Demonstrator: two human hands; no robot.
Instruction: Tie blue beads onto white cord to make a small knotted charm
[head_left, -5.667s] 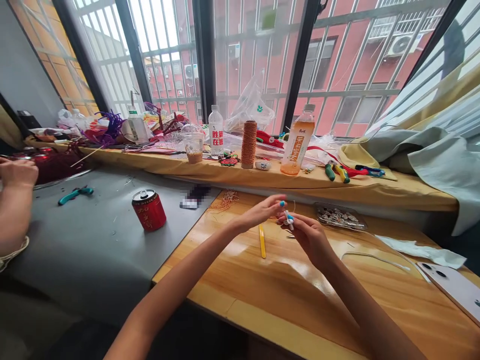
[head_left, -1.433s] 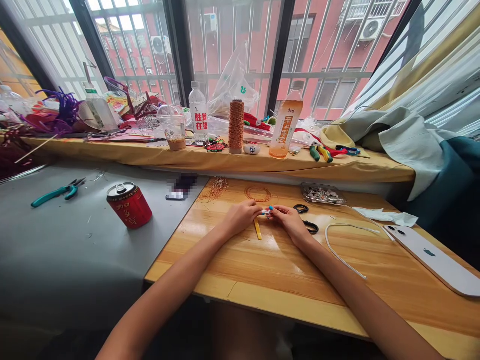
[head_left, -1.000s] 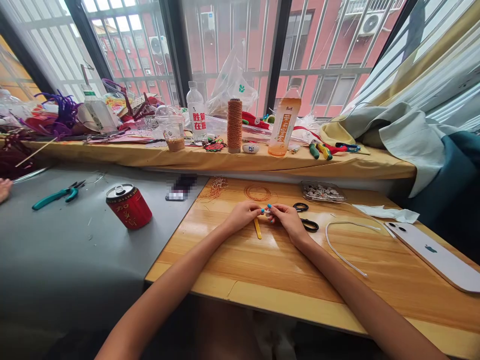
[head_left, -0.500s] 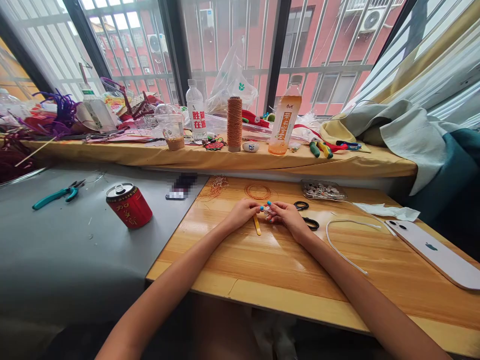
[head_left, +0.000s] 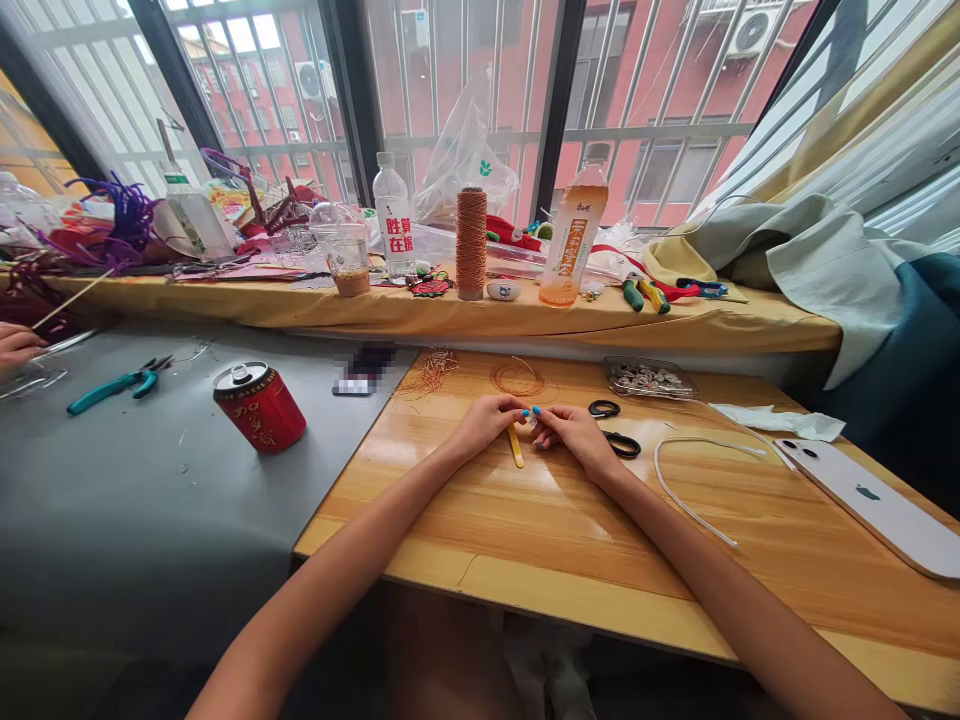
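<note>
Pinching a small white piece point(head_left: 532, 421), the right hand point(head_left: 568, 432) meets the left hand point(head_left: 491, 418) above the wooden desk point(head_left: 487, 530). Left fingertips are drawn together at the piece's edge; whether they grip it cannot be told. Near the left hand: yellow stick point(head_left: 516, 450). Beside the right hand: black scissor handles point(head_left: 624, 446). Beyond: orange thread coil point(head_left: 517, 378), clear tray point(head_left: 691, 392) of small pieces point(head_left: 651, 380). Further right: white cord point(head_left: 694, 512), phone point(head_left: 874, 508). Left, on grey desk point(head_left: 172, 510): red can point(head_left: 261, 410).

You are wearing bright blue nail polish point(head_left: 526, 413) on your left fingers point(head_left: 513, 406) and right fingers point(head_left: 553, 417), your forearms point(head_left: 375, 515) showing bare.
</note>
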